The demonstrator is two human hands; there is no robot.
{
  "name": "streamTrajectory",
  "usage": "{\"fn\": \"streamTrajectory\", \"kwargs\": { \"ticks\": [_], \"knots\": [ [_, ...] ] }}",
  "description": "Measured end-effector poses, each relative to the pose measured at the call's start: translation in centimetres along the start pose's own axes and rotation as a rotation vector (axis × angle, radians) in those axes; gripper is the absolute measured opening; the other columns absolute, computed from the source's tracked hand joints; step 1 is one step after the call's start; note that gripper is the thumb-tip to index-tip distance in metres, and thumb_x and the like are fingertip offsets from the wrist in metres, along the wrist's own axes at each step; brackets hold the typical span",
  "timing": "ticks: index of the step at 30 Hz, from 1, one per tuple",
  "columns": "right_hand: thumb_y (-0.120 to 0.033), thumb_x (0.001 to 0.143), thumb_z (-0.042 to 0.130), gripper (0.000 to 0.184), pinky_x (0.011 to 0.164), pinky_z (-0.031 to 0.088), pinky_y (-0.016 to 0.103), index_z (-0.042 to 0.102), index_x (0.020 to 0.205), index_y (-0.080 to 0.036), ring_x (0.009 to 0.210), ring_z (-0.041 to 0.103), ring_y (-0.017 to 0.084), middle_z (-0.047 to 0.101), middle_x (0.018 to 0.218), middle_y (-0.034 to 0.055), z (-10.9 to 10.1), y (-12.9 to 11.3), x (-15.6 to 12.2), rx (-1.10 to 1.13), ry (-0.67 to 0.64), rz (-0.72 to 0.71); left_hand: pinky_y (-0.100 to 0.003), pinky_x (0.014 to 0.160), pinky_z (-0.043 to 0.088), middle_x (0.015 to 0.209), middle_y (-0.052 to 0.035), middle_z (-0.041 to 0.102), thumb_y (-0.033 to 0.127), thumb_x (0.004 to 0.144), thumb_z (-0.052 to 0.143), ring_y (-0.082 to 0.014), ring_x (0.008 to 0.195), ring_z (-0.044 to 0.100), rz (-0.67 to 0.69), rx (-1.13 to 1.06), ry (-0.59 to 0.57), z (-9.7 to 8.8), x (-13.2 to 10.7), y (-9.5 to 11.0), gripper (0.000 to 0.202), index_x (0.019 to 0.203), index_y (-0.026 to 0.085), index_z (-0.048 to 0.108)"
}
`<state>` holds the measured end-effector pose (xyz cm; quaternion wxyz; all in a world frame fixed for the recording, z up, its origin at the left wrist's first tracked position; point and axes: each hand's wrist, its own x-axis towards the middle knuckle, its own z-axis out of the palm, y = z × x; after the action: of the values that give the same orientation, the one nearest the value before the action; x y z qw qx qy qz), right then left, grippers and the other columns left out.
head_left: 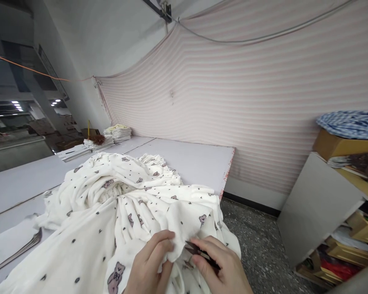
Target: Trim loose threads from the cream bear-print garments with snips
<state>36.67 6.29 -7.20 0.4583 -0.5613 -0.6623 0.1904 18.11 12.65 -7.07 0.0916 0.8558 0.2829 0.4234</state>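
Observation:
A white fleece fabric [116, 212] printed with small bears and hearts lies bunched on the grey table [196, 159]. My left hand [150, 261] pinches a fold of this fabric near the table's front edge. My right hand [223, 269] holds small dark thread snips [199, 252], their tips touching the pinched fold between the two hands.
Stacks of folded cloth [118, 132] and flat paper bundles [76, 152] sit at the table's far left. A striped fabric curtain [248, 102] covers the wall behind. On the right stands a shelf [349, 228] with boxes and a blue checked cloth [351, 123]. Speckled floor lies between.

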Motion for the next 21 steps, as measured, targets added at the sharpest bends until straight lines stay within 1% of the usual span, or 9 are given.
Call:
{"fn": "streamTrajectory", "kwargs": {
  "ticks": [3,5,7,12,15,17,19,21],
  "knots": [
    [-0.025,0.088,0.054,0.027,0.057,0.053,0.020,0.068,0.112,-0.025,0.077,0.070,0.019,0.072,0.091,0.0046,0.2,-0.2,0.1,-0.038,-0.023,-0.032,-0.025,0.075,0.052,0.101,-0.0082,0.062,0.002,0.081,0.039,-0.0169,0.090,0.063,-0.015,-0.011,0.002,-0.2,0.1,0.2,0.026,0.091,0.023,0.051],
    [-0.026,0.090,0.051,0.026,0.059,0.054,0.022,0.069,0.109,-0.025,0.076,0.070,0.020,0.073,0.089,0.0051,0.4,-0.2,0.1,-0.071,0.015,-0.039,-0.025,0.074,0.052,0.100,-0.0076,0.063,0.003,0.081,0.039,-0.0171,0.089,0.064,-0.032,-0.025,0.005,-0.3,0.1,0.3,0.025,0.090,0.023,0.051],
    [-0.026,0.091,0.049,0.026,0.062,0.055,0.023,0.068,0.108,-0.025,0.077,0.070,0.020,0.072,0.090,0.0058,0.6,-0.1,0.0,-0.044,0.063,-0.038,-0.025,0.073,0.052,0.098,-0.0066,0.063,0.005,0.081,0.041,-0.0174,0.087,0.064,-0.071,-0.050,0.013,-0.4,0.1,0.3,0.023,0.088,0.024,0.051],
    [-0.025,0.086,0.055,0.028,0.068,0.057,0.025,0.066,0.112,-0.025,0.080,0.069,0.020,0.072,0.095,0.0067,1.7,0.0,-0.1,0.071,0.123,-0.101,-0.027,0.072,0.053,0.090,-0.0055,0.065,0.014,0.078,0.047,-0.0197,0.082,0.064,-0.289,-0.186,0.025,-0.6,0.2,0.5,0.012,0.083,0.024,0.051],
    [-0.026,0.088,0.053,0.025,0.066,0.056,0.024,0.069,0.107,-0.024,0.078,0.069,0.020,0.072,0.091,0.0069,2.8,-0.2,0.5,0.112,0.195,-0.099,-0.026,0.068,0.052,0.081,-0.0030,0.065,0.021,0.079,0.052,-0.0187,0.075,0.062,-0.383,-0.256,0.034,-0.9,0.4,0.8,0.002,0.078,0.023,0.052],
    [-0.028,0.090,0.052,0.023,0.067,0.055,0.024,0.071,0.102,-0.024,0.078,0.069,0.019,0.072,0.088,0.0062,3.4,-0.3,0.8,0.153,0.258,-0.075,-0.025,0.066,0.051,0.076,-0.0013,0.065,0.027,0.081,0.054,-0.0180,0.070,0.062,-0.452,-0.285,0.026,-1.1,0.6,1.0,0.005,0.078,0.022,0.055],
    [-0.029,0.089,0.053,0.022,0.070,0.055,0.023,0.071,0.102,-0.024,0.080,0.069,0.019,0.072,0.090,0.0059,3.7,-0.3,1.0,0.193,0.286,-0.060,-0.025,0.069,0.052,0.081,-0.0023,0.068,0.031,0.083,0.054,-0.0192,0.077,0.064,-0.524,-0.318,0.008,-1.3,0.7,1.0,0.012,0.085,0.022,0.063],
    [-0.029,0.088,0.054,0.023,0.071,0.055,0.024,0.070,0.106,-0.024,0.083,0.068,0.019,0.072,0.093,0.0063,3.8,-0.2,1.0,0.213,0.273,-0.067,-0.025,0.077,0.052,0.091,-0.0033,0.071,0.033,0.083,0.055,-0.0206,0.089,0.065,-0.570,-0.370,-0.016,-1.6,0.8,1.0,0.019,0.093,0.023,0.069]
  ]
}}
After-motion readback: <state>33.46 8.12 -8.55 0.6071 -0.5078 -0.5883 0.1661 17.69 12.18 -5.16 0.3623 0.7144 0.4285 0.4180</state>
